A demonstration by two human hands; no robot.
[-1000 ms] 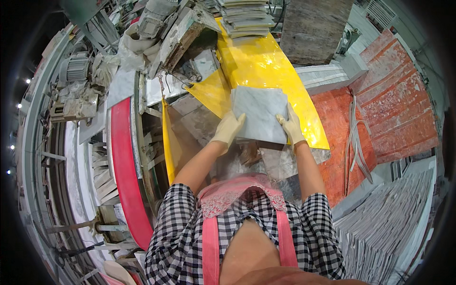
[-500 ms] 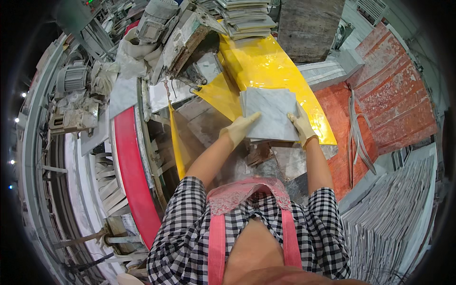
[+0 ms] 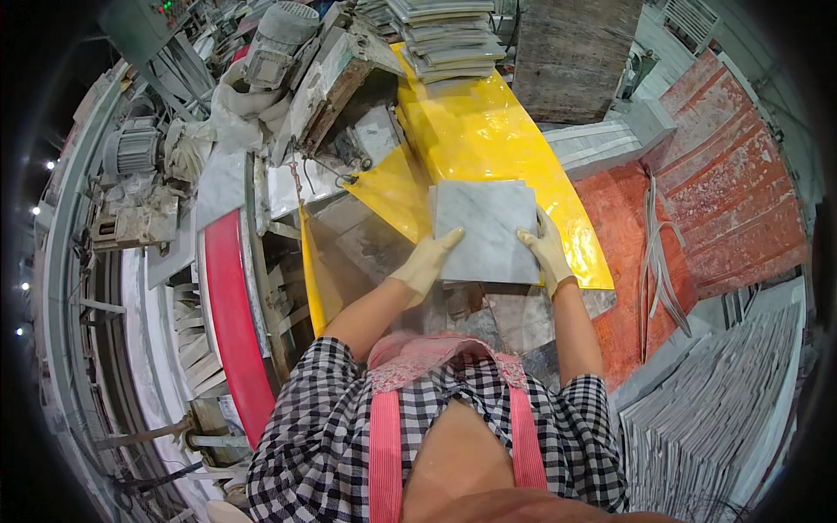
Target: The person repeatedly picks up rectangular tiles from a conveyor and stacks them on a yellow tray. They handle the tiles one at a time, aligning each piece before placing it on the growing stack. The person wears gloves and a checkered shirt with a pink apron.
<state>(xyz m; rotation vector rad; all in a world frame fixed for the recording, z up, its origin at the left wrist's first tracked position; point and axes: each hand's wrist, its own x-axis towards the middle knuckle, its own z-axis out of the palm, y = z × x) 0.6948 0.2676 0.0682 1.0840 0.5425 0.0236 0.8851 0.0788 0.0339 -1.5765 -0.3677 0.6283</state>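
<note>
A small stack of square grey-white marble tiles (image 3: 486, 234) is held up in front of me, over the near part of a wet yellow sheet (image 3: 488, 131). My left hand (image 3: 427, 261), in a pale glove, grips the stack's left edge with the thumb on the top face. On the opposite edge my right hand (image 3: 547, 253), gloved alike, is closed with its thumb on top too. The fingers of both hands are partly hidden beneath and behind the tiles. How many tiles are in the stack I cannot tell.
More slabs are piled (image 3: 449, 44) at the sheet's far end. A dusty machine with a motor (image 3: 283, 30) and a red strip (image 3: 237, 322) stand left. An orange board (image 3: 602, 200) with grey straps (image 3: 654, 253) lies right, above a long row of thin slabs (image 3: 715, 401).
Within the view, the tiles and both hands have shifted slightly lower and to the left; the surroundings also shift a little. Both hands keep their grip.
</note>
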